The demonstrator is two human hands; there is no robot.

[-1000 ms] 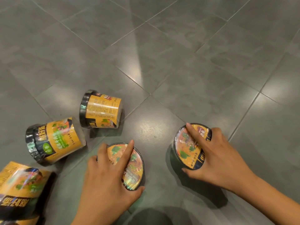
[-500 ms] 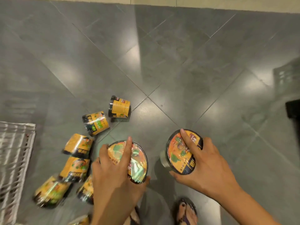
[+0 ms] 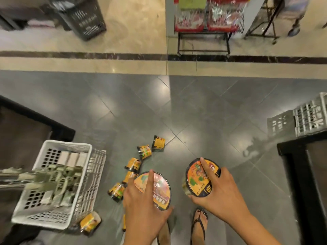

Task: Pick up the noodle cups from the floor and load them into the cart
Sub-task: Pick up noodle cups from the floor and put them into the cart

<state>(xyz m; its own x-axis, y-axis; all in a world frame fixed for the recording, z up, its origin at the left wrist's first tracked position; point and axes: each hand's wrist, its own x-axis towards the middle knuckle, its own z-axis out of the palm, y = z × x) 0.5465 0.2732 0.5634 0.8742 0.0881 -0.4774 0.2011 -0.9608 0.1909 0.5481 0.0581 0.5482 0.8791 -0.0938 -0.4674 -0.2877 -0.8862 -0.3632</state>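
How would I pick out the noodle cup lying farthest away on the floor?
Find the white cart at lower left. Right of it, a string of yellow cups runs away across the grey floor. The one meant is the end cup, at the string's far tip, beside a tile seam, with nothing beyond it.

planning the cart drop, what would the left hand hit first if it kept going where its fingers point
Likely nothing: the left hand, gripping a noodle cup, points ahead over a fallen cup, probably far below; the cart sits left.
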